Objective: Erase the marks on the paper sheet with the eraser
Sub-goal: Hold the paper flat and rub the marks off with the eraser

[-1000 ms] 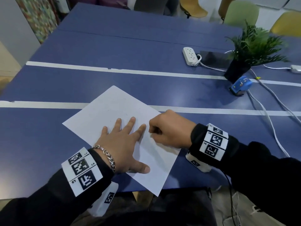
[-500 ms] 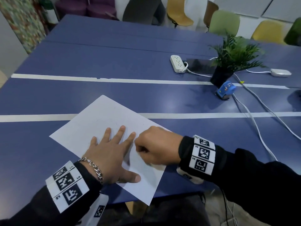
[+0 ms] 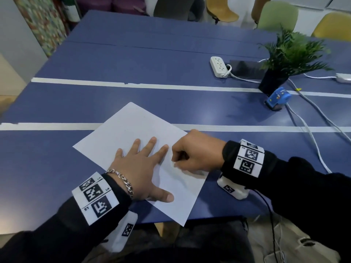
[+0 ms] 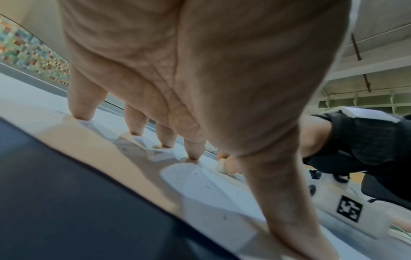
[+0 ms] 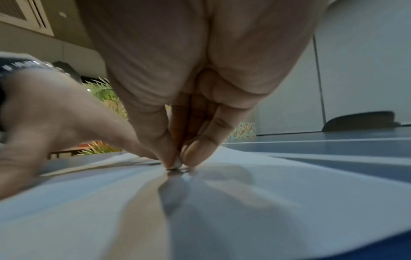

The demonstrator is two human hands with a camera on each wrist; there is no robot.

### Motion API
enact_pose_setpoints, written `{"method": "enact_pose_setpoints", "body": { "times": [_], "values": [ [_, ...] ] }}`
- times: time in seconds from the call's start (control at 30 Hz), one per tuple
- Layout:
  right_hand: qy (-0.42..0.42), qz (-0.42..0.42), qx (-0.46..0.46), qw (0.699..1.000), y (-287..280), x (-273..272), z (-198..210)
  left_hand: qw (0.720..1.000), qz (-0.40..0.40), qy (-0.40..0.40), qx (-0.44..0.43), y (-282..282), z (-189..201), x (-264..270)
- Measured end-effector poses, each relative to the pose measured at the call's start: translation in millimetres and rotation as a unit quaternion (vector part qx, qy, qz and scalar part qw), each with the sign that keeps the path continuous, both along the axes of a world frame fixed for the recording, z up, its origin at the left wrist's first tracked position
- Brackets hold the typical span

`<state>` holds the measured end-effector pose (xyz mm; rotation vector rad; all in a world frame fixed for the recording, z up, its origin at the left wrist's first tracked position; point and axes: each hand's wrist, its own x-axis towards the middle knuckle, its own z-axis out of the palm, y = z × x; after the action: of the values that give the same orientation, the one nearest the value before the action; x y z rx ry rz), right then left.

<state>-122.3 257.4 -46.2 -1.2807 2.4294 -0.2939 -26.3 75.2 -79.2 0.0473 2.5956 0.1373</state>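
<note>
A small white eraser [image 5: 177, 164] stood pinched between the thumb and fingertips of the right hand [image 3: 197, 150], its lower end pressed onto the paper sheet [image 3: 133, 126]. The sheet was white, lay turned at an angle near the table's front edge with one corner hanging past it, and looked almost blank from the head view; any marks were too faint to tell. The left hand [image 3: 140, 168] lay flat on the sheet with its fingers spread and straight, the fingertips [image 4: 82, 114] pressing down just beside the eraser.

The table [image 3: 171, 54] was blue, crossed by two pale tape stripes [image 3: 171, 86]; the nearer stripe ran under the sheet's far part. Well apart from the sheet, toward the far right, stood a potted plant [image 3: 284, 57] in a dark pot, with a blue tape dispenser [image 3: 278, 98] just beside it, a white power strip [image 3: 218, 66], a dark phone [image 3: 245, 69] and white cables [image 3: 313, 130] trailing toward the table's right side. Behind the table stood yellow and green chairs [image 3: 277, 14], and a patterned panel [image 3: 41, 21] at the left.
</note>
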Motion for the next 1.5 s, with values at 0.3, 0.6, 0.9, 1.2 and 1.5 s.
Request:
{"method": "enact_pose_setpoints", "body": {
  "times": [0.3,0.6,0.9,1.2,1.5],
  "values": [
    [-0.012,0.044,0.003,0.999,-2,16,-3,1.0,-0.003,0.002,-0.006,0,-3,-1],
    [-0.016,0.026,0.008,1.0,6,16,-1,1.0,-0.01,-0.008,-0.007,0,-3,-2],
    [0.038,-0.003,-0.008,0.999,10,7,-6,1.0,-0.006,-0.016,-0.003,0,-2,-3],
    [0.064,-0.018,0.003,0.998,8,-6,-1,1.0,-0.006,-0.017,-0.005,0,-3,-3],
    [0.039,-0.009,0.014,0.999,2,-8,3,1.0,-0.008,-0.018,-0.008,0,-4,-3]
  ]
}}
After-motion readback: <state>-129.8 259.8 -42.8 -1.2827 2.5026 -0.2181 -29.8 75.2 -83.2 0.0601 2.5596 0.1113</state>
